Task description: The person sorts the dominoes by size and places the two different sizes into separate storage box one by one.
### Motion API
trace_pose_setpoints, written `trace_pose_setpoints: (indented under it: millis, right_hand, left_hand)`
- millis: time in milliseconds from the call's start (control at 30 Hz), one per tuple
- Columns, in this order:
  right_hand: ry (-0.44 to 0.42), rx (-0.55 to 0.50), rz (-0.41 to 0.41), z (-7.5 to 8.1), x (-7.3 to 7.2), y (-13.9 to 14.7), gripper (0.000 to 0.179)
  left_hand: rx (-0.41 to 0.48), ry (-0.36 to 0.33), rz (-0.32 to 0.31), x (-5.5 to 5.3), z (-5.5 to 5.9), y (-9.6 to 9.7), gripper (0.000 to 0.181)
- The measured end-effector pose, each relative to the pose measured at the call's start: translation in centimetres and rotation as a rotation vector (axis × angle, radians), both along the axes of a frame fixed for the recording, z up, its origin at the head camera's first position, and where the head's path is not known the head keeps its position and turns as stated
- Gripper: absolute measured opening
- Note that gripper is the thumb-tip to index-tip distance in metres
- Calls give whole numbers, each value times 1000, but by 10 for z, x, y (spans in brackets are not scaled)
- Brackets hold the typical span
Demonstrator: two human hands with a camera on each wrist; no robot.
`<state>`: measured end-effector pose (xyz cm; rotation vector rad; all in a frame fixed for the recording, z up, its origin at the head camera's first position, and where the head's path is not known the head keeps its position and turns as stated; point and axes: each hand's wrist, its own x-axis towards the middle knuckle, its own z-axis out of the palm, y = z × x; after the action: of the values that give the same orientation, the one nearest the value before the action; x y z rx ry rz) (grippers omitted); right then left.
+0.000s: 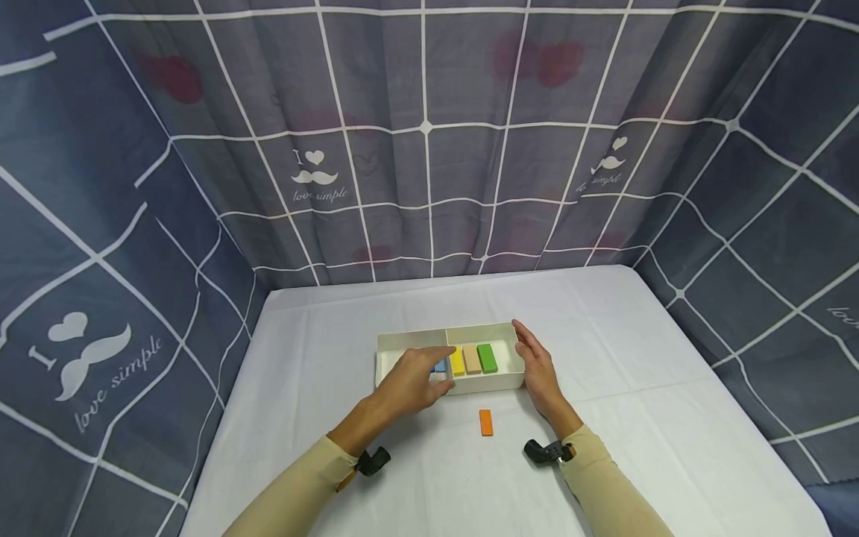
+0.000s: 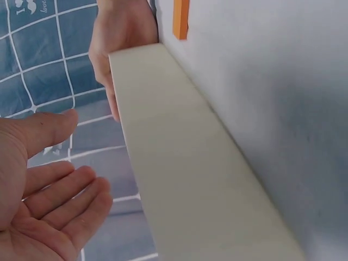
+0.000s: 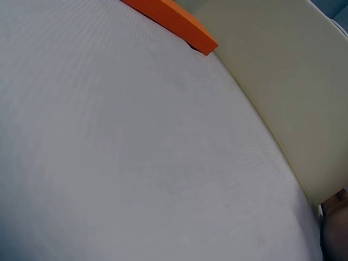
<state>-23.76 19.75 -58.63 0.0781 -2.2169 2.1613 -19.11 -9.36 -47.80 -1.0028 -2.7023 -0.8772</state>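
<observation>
A shallow white box [image 1: 419,341] with a divider lies on the table. My left hand [image 1: 412,380] is over its left compartment, thumb and fingers apart; the left wrist view shows nothing in that hand [image 2: 54,201]. Blue [image 1: 440,366] shows below that hand, its shape partly hidden. In the right compartment lie a yellow block [image 1: 458,362], a beige block [image 1: 472,359] and a green block [image 1: 487,358], side by side. My right hand [image 1: 542,373] holds the box's right end. An orange block [image 1: 486,422] lies on the table in front of the box.
A white cloth covers the table [image 1: 322,335]. Checked curtains [image 1: 463,171] hang behind it and on both sides. Each wrist wears a strap with a small black camera [image 1: 373,462].
</observation>
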Motion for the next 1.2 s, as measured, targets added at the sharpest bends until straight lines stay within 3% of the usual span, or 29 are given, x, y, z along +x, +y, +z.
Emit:
trace_pose_setpoints:
  millis: [200,500,733,967,1200]
  right_hand:
    - [-2,-3,6,1,0,0,53]
    - [-13,-6,12,-2,-1,1,53]
    - [-10,-17,9,-2,-1,1,53]
    - [-7,-16,16,-2,0,1,52]
    - [-17,-24,21,-1,1,2,53]
  left_hand:
    - [68,14,-63,12,-7,8,57]
    - [159,-42,-141,27,-23,17,57]
    - [187,-103,-146,32,-35,25,56]
    - [165,-90,-128,33,-48,33,54]
    - [155,-137,-114,35,-60,41,51]
